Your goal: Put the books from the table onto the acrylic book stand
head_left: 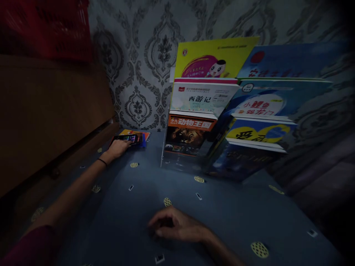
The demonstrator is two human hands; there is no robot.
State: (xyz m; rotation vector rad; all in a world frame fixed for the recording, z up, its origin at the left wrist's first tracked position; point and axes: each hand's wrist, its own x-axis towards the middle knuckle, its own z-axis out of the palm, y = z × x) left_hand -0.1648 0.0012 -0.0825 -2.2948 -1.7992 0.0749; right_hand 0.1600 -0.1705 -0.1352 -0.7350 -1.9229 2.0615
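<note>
My left hand reaches to the far left of the surface, its fingers on a dark-covered book at the top of a small pile. It appears to grip the book's near edge; the thumb cannot be made out clearly. Under and behind that book show a blue edge and an orange-yellow book. Low in the middle, my right hand hovers over or rests on the cloth, slightly blurred. Its fingers are loosely curled, apart from the thumb, with nothing between them.
A clear tiered rack holds several upright books in two columns, among them a lion-cover book and a yellow book. A wooden cabinet with a red basket on it borders the left. Patterned blue cloth covers the surface.
</note>
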